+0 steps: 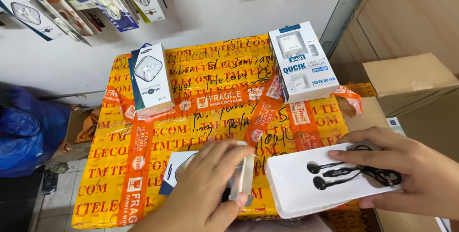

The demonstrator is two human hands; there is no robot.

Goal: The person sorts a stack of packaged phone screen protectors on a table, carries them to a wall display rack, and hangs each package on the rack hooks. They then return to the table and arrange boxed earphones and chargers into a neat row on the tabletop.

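Fingers of the left hand point(210, 189) are curling together around a clear plastic cover point(243, 177), which is standing nearly upright with its long axis running from the near edge toward the far wall, thumb on the right face and the other fingers point(224, 153) draped over the top. Right hand point(406, 172) is lying flat and palm down, its fingers point(356, 155) spread apart and pressing on a white tray point(291, 191) whose long axis is running left to right, tilted slightly up toward the right. Black wired earphones point(334, 174) are lying in the tray, buds pointing left and the coiled cable bunching under the right palm. Both are resting at the near edge of a large yellow parcel point(158, 141) wrapped in glossy printed tape and orange warning strips. A white and blue earphone box point(174, 170) is lying partly under the left hand, another earphone box point(150, 76) and a white charger box point(303, 62) are standing on the far side
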